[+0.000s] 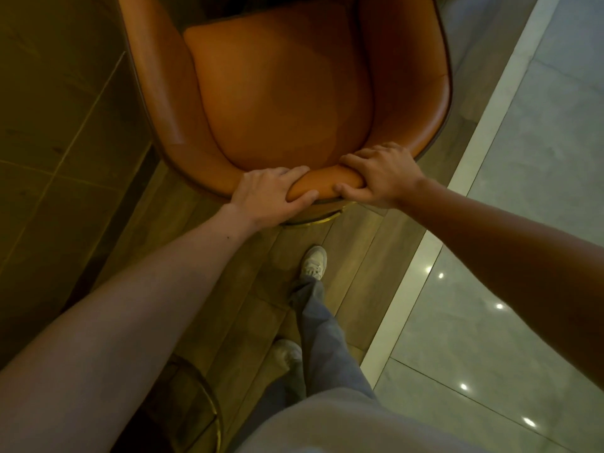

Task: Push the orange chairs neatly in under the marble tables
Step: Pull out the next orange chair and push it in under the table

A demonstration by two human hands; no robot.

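Squarely below the camera, the orange tub chair (287, 103) stands on the wood-plank floor (359, 256), its seat cushion facing up and its curved backrest rim (327, 186) nearest the person. Both hands grip that rim side by side: the left hand (266, 196) and the right hand (380, 178) each wrap fingers over the seat side with the thumb pressed on the near side, leaving a short stretch of rim between them. A brass base ring (313, 221) shows just under the rim. Behind it are a pale sneaker (314, 261) and grey trousers (323, 338). Polished grey stone tiles (523, 223) lie right.
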